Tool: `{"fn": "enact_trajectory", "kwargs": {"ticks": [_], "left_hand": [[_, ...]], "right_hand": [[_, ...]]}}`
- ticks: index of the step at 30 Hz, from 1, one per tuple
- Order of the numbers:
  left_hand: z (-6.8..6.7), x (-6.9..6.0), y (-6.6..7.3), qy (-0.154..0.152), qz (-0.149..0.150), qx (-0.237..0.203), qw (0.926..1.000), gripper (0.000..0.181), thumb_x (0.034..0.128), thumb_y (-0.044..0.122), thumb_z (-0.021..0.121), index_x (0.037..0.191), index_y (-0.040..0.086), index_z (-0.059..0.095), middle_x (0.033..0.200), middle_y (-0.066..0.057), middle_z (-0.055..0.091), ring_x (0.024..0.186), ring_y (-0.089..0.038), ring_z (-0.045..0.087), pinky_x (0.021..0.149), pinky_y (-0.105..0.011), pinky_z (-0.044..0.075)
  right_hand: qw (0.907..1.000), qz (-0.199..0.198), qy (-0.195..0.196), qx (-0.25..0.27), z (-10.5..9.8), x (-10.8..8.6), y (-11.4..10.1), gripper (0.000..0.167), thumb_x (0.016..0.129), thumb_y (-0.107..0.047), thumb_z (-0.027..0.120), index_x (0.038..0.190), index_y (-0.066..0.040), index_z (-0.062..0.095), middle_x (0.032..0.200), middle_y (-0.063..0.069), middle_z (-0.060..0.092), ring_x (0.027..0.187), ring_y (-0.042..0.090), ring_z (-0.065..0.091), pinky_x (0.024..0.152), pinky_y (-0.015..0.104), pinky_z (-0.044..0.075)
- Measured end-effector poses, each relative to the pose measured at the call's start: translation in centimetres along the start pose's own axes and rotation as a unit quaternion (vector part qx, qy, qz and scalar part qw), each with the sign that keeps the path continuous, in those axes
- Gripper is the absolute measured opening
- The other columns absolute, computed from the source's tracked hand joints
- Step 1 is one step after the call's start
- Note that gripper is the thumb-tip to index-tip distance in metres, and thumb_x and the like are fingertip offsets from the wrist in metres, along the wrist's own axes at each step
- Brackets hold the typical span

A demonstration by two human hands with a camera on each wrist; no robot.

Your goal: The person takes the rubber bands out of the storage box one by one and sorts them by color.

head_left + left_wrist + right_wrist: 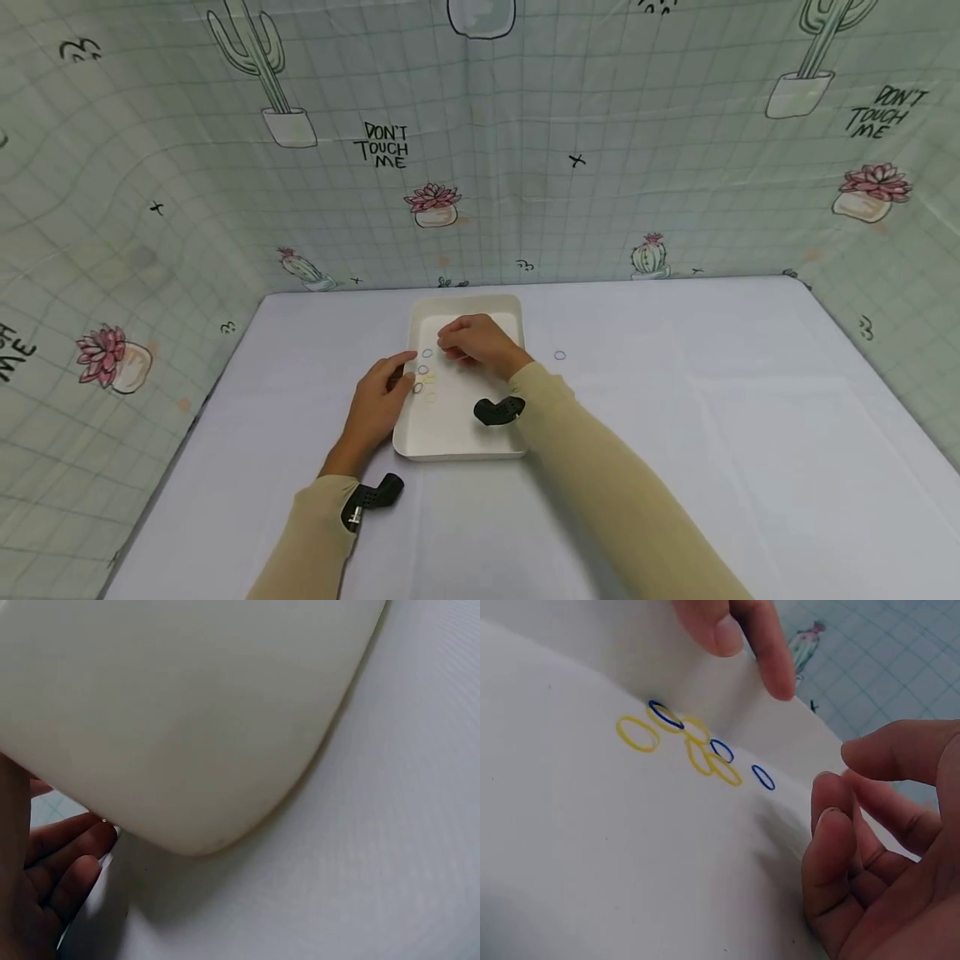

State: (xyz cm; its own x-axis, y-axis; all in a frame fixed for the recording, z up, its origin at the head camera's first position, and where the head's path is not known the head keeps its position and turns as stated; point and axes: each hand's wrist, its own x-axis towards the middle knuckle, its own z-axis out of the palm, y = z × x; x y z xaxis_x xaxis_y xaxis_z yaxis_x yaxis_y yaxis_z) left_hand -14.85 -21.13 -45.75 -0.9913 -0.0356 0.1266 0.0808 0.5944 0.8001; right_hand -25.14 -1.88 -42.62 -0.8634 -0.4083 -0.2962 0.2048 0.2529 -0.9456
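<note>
Small blue rings (427, 353) (772, 786) and yellow rings (431, 397) (656, 742) lie in the white tray (457, 457) along its left side, some overlapping. At the tray's left wall is my left hand (377, 404), thumb and index finger over the rim, the other fingers (75, 881) loosely bent outside it. Above the tray's upper part is my right hand (480, 340), right of the rings. In the right wrist view, this hand (847, 761) has its thumb and index tips close together, other fingers curled, and no object visible between them.
One blue ring (559, 355) lies on the white tablecloth (675, 400) to the right of the tray. Behind the table hangs a gridded cloth (510, 217) with cactus drawings, and it continues along both sides.
</note>
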Motion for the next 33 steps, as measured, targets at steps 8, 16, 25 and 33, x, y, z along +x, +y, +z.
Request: {"fn": "enact_trajectory", "kwargs": {"ticks": [8, 16, 25, 33], "left_hand": [[-0.1, 1.1, 0.3, 0.004, 0.017, 0.009, 0.9998, 0.037, 0.1023, 0.021, 0.057, 0.139, 0.016, 0.061, 0.121, -0.010, 0.060, 0.102, -0.024, 0.054, 0.091, -0.042, 0.043], [0.0, 0.8, 0.4, 0.017, 0.019, 0.012, 0.9996, 0.036, 0.1022, 0.020, 0.057, 0.137, 0.015, 0.062, 0.117, -0.010, 0.061, 0.098, -0.023, 0.054, 0.086, -0.042, 0.044], [0.2, -0.3, 0.3, 0.007, -0.008, 0.013, 0.9999, 0.036, 0.1021, 0.021, 0.058, 0.138, 0.016, 0.062, 0.122, -0.009, 0.061, 0.103, -0.024, 0.055, 0.091, -0.043, 0.044], [0.2, -0.1, 0.5, 0.011, -0.006, 0.014, 0.9998, 0.036, 0.1018, 0.020, 0.058, 0.137, 0.016, 0.062, 0.120, -0.010, 0.061, 0.100, -0.024, 0.055, 0.089, -0.042, 0.044]], "right_hand": [[0.9970, -0.039, 0.006, -0.067, 0.3, 1.1, -0.6, 0.020, 0.091, -0.015, 0.069, 0.109, -0.007, 0.072, 0.082, 0.007, 0.067, 0.069, 0.015, 0.059, 0.059, 0.026, 0.050], [0.9611, -0.099, 0.009, -0.258, 1.4, 1.5, -0.3, 0.026, 0.093, -0.022, 0.068, 0.117, -0.012, 0.071, 0.088, 0.003, 0.068, 0.070, 0.015, 0.058, 0.063, 0.027, 0.046], [0.9339, -0.122, 0.036, -0.334, 2.7, 1.2, 1.0, 0.022, 0.093, -0.028, 0.068, 0.111, -0.019, 0.075, 0.108, -0.003, 0.071, 0.095, 0.014, 0.062, 0.085, 0.033, 0.048], [0.9304, -0.128, 0.040, -0.341, 2.5, 1.2, 0.9, 0.020, 0.094, -0.026, 0.069, 0.111, -0.018, 0.076, 0.103, -0.003, 0.071, 0.088, 0.012, 0.060, 0.082, 0.030, 0.048]]}}
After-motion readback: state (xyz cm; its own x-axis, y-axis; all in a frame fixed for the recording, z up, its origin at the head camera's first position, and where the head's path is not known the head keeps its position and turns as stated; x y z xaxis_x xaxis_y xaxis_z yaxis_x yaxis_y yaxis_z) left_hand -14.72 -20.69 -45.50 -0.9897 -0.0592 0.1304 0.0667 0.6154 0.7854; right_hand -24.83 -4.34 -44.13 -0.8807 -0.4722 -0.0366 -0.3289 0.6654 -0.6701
